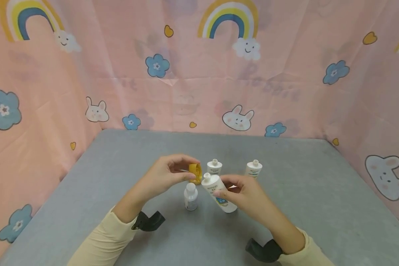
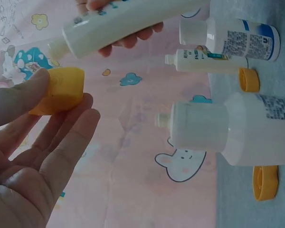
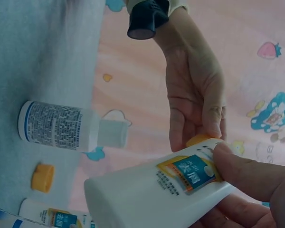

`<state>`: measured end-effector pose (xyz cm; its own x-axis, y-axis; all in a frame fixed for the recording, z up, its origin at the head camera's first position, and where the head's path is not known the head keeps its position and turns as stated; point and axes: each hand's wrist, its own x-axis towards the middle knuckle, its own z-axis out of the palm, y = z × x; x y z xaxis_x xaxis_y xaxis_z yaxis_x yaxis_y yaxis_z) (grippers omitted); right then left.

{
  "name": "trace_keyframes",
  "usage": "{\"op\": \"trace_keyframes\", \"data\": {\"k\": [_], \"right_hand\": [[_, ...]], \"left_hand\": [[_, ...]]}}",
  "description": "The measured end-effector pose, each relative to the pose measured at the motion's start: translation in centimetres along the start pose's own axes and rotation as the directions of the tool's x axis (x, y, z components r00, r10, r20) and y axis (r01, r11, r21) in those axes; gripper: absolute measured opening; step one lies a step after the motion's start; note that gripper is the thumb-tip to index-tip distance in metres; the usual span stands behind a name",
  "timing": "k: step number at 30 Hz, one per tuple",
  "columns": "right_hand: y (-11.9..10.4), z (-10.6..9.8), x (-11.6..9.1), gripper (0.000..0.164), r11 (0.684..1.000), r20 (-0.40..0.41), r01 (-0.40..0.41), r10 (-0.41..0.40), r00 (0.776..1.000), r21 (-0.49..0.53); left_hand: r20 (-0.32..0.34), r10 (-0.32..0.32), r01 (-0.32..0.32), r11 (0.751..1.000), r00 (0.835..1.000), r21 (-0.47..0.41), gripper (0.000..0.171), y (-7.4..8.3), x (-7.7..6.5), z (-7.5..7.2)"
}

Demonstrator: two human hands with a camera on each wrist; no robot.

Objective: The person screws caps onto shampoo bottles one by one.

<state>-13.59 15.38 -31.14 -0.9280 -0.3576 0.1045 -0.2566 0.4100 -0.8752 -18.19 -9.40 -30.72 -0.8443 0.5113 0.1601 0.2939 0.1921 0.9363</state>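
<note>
My left hand point(image 1: 166, 173) pinches a yellow cap point(image 1: 195, 173) between thumb and fingers, its hollow side visible in the head view. Just to the right, my right hand point(image 1: 246, 192) grips a white squeeze bottle point(image 1: 219, 192) with a blue and orange label. That bottle is tilted, its bare nozzle point(image 2: 58, 49) pointing toward the cap; a small gap parts them in the left wrist view. Below the left hand stands a small white bottle point(image 1: 191, 199) with a white cap, upright on the table. The right wrist view shows its printed side point(image 3: 54, 126).
Two more uncapped white bottles, one left point(image 1: 214, 168) and one right point(image 1: 253, 169), stand behind the hands. Yellow caps lie on the grey table point(image 1: 136, 147), one near point(image 2: 266, 183) and one farther point(image 2: 249, 80). Another white-capped bottle point(image 2: 247, 42) stands nearby. Pink printed cloth point(image 1: 186, 88) surrounds the table.
</note>
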Motion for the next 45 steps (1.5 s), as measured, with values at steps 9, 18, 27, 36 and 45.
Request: {"op": "trace_keyframes", "data": {"k": [9,18,27,36,45], "right_hand": [[-0.4,0.1,-0.4,0.03,0.985,-0.044,0.076,-0.083,0.996,-0.152],[-0.5,0.1,-0.6,0.029,0.976,-0.018,0.112,-0.118,0.993,-0.188],[-0.4,0.0,-0.6,0.024,0.961,0.038,0.136,-0.131,0.991,-0.24],[-0.4,0.0,-0.5,0.026,0.97,0.082,0.124,-0.109,0.991,-0.209],[-0.2,-0.2,-0.3,0.034,0.982,0.122,0.104,-0.086,0.989,-0.155]], "left_hand": [[0.036,0.015,-0.016,0.999,0.999,0.035,0.034,0.9,-0.4,0.4],[0.027,-0.009,0.007,0.996,1.0,0.086,0.032,1.2,-0.6,0.8],[0.033,0.028,-0.031,0.992,0.999,0.118,0.033,1.4,-0.9,1.3],[0.046,0.111,-0.119,0.97,0.993,0.211,0.03,1.4,-1.1,1.6],[0.109,0.185,-0.209,0.934,0.977,0.289,0.031,1.6,-1.3,1.5]]}}
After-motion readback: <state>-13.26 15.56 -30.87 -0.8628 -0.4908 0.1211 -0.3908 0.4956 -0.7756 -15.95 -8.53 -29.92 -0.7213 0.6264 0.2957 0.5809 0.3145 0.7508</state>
